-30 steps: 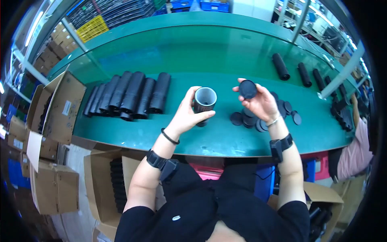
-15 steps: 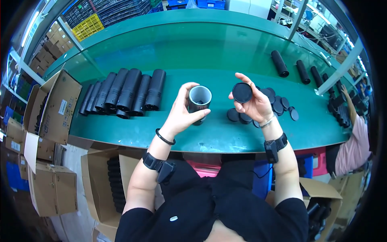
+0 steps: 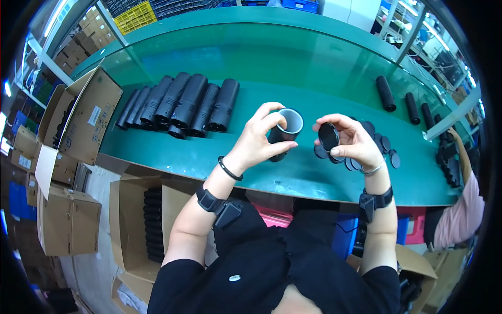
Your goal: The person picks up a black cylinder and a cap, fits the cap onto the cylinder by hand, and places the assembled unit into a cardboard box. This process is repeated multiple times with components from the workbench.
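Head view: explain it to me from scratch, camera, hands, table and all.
There is no machine here, just a person's bare hands. A wide fisheye camera on that person's head looks down, so straight edges bend. The left hand grips a pale-lined black tube, open end showing. The right hand pinches a round black disc. On the green table, a pile of black tubes lies to the left and loose black discs lie around the right hand.

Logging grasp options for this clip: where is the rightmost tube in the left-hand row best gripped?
The black tube probably grips best around its middle, from above and right: it lies on its side, right flank open, a neighbouring tube close on its left.
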Tool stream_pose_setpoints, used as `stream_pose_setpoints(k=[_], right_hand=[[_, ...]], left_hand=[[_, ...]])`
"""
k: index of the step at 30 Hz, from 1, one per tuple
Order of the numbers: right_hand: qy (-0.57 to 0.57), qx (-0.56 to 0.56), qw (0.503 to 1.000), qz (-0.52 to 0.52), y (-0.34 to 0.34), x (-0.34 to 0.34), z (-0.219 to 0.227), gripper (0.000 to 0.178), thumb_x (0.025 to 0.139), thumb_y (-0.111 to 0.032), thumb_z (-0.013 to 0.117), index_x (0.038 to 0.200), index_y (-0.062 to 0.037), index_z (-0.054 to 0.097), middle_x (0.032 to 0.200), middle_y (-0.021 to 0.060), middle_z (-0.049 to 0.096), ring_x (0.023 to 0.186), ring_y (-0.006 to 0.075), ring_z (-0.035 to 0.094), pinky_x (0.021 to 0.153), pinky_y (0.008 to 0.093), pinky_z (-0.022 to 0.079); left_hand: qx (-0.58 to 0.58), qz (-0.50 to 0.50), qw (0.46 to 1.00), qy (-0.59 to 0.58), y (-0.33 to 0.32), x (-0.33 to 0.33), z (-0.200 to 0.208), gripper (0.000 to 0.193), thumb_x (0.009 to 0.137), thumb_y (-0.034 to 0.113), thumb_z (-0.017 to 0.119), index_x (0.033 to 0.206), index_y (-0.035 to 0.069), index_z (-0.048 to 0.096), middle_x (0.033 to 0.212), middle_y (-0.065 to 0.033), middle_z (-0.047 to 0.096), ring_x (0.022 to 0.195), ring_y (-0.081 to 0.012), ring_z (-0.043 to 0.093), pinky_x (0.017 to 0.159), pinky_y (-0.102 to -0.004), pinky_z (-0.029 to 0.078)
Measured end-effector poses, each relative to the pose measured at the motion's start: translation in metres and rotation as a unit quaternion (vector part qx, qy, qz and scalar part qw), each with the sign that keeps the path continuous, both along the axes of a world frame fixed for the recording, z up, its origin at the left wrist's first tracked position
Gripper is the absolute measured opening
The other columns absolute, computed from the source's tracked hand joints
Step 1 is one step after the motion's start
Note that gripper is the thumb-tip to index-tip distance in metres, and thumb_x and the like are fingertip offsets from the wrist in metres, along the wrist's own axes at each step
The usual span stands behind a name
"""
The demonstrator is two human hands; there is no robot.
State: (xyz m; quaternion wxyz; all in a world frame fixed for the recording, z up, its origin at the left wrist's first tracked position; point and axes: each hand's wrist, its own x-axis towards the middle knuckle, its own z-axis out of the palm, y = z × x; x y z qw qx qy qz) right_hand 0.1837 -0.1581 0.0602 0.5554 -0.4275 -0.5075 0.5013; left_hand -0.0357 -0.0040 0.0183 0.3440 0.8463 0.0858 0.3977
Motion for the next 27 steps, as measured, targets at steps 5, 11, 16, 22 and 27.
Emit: stream_pose_setpoints(k=[5,11,16,22,27], right_hand=[[-0.263,-0.109,0.952,0.111,0.001,-0.020,0.042,0.086,0.072,-0.011,0.084,0.145,-0.0116,0.038,0.096,0.0108,0.065,0.073,0.0108,0.062,0.063,0.0225,0.050],[-0.463,-0.083,0.866,0.169,0.016,-0.030,0.060,0.060,0.075,-0.024,0.079,0.125,-0.0074,0.050,0.073,0.0120,0.062,0.062,0.0238,0.064,0.057,0.0329,0.050],[-0.560,-0.003,0.815,0.150,0.019,-0.026,0.047,0.049,0.073,-0.025,0.075,0.113,-0.0047,0.055,0.073,0.0152,0.061,0.064,0.0307,0.064,0.058,0.0366,0.050],[-0.392,-0.108,0.904,0.132,0.011,-0.017,0.065,0.059,0.075,-0.011,0.077,0.129,-0.0053,0.052,0.087,0.0107,0.064,0.075,0.0138,0.065,0.066,0.0263,0.051],[0.091,0.055,0.992,0.069,0.005,0.017,-0.013,0.071,0.091,-0.048,0.065,0.142,-0.0037,0.044,0.121,0.0238,0.060,0.083,0.0208,0.063,0.066,0.0262,0.051]], left_hand=[[0.001,-0.059,0.998,0.029,-0.004,-0.004,0.009,0.032,0.069,0.012,0.085,0.087,0.005,0.060,0.123,-0.0150,0.054,0.110,-0.0267,0.060,0.086,-0.0343,0.051],[-0.041,-0.093,0.993,0.059,-0.011,-0.006,0.011,0.027,0.072,0.008,0.084,0.082,0.003,0.059,0.123,-0.0142,0.052,0.112,-0.0276,0.060,0.087,-0.0362,0.052],[-0.033,-0.111,0.992,0.054,-0.013,-0.003,0.013,0.023,0.074,0.008,0.083,0.082,0.004,0.062,0.122,-0.0134,0.051,0.111,-0.0278,0.060,0.089,-0.0372,0.052],[0.001,-0.099,0.992,0.074,-0.002,-0.005,0.016,0.032,0.074,0.007,0.081,0.103,0.007,0.066,0.124,-0.0119,0.053,0.114,-0.0252,0.059,0.097,-0.0359,0.048],[-0.252,-0.100,0.962,-0.006,0.003,0.000,-0.001,0.070,0.080,0.009,0.076,0.140,0.005,0.041,0.128,-0.0104,0.053,0.119,-0.0202,0.054,0.101,-0.0360,0.045]])
